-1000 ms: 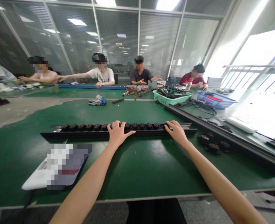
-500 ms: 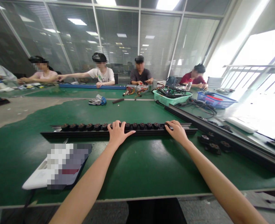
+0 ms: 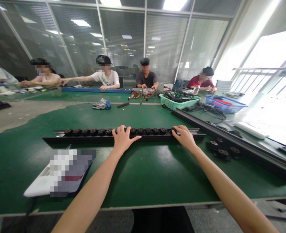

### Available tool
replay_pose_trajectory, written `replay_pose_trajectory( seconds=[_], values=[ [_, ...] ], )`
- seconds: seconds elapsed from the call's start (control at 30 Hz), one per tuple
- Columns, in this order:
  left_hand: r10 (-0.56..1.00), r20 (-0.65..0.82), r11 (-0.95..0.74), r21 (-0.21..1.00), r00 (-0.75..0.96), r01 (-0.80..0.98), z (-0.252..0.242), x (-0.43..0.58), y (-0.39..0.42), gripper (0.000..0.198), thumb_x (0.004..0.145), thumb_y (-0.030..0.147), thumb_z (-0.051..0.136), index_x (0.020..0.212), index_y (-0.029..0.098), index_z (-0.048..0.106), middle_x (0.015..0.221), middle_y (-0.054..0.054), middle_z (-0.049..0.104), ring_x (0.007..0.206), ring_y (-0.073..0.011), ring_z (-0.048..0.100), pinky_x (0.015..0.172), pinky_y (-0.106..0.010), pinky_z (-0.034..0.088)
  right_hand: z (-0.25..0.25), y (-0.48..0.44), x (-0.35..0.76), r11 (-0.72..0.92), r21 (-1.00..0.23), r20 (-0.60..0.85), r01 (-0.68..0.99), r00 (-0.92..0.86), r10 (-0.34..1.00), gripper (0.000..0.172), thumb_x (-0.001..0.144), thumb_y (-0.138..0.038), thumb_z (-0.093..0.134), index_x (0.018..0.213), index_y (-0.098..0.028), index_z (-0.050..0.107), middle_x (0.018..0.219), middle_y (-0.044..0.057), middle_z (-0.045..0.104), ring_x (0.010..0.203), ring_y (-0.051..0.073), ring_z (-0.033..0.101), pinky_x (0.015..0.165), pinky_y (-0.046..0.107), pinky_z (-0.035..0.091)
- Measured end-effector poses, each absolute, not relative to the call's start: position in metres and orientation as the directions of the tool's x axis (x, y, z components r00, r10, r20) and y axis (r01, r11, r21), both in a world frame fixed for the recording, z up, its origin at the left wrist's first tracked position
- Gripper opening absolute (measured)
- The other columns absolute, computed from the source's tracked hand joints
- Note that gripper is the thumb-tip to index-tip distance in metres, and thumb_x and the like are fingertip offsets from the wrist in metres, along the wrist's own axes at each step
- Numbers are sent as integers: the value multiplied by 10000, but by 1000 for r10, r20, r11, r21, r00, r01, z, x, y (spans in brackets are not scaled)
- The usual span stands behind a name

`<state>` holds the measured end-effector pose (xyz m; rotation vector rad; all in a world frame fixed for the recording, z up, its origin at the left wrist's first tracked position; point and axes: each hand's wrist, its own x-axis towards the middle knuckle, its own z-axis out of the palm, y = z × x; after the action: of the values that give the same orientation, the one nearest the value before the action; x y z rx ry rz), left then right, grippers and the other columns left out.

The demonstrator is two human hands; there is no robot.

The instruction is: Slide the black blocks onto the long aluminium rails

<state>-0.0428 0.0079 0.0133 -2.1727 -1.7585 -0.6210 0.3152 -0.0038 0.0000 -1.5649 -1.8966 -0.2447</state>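
A long black rail lies across the green table in front of me, with several small round black motors seated in a row along its top. My left hand rests on the middle of the rail, fingers spread flat over the motors. My right hand lies on the rail's right part, its fingers curled around the last motor in the row.
Loose black motors lie to the right beside a second long black rail. A white device sits at the near left. Farther off are a green basket, a blue basket, grey gloves and several seated people.
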Motion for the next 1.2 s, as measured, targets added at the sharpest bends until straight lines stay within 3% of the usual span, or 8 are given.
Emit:
replay_pose_trajectory(
  seconds=[1.2],
  values=[
    [865, 475, -215, 64, 159, 975, 15, -43, 7, 821, 842, 848, 447, 1309, 201, 637, 1278, -190, 545, 1209, -366, 465, 1094, -571, 287, 2, -6, 315, 268, -292, 585, 918, -50, 809, 353, 970, -414, 482, 1130, -231, 738, 1057, 114, 683, 1063, 284, 595, 860, 388, 509]
  ],
)
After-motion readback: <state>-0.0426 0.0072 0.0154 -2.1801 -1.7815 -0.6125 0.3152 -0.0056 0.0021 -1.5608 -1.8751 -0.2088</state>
